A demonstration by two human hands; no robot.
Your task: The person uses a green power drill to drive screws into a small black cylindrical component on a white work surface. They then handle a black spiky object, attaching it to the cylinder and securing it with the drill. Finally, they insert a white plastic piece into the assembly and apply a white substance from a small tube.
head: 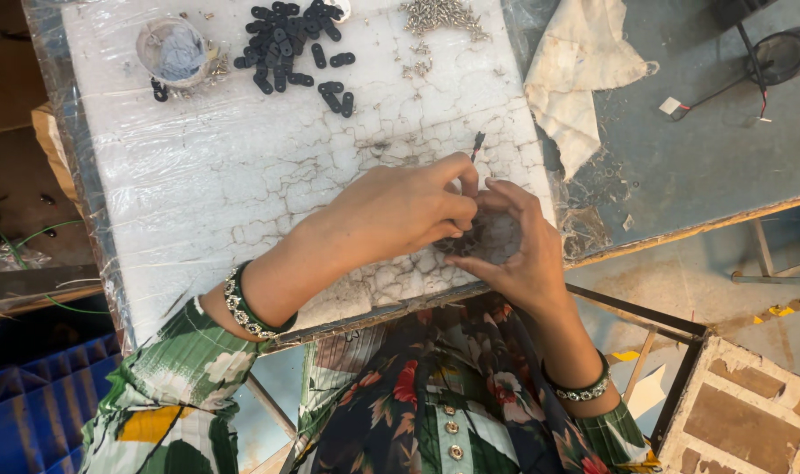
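Both hands (470, 224) around small, half-hidden dark part (472, 239)

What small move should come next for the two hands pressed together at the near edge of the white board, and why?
Probably a small seating turn or push by the left hand on the thin dark tool. Its fingers pinch the tool over a small dark part cupped by the right hand. Whether anything is seated is hidden, and the black links lie untouched.
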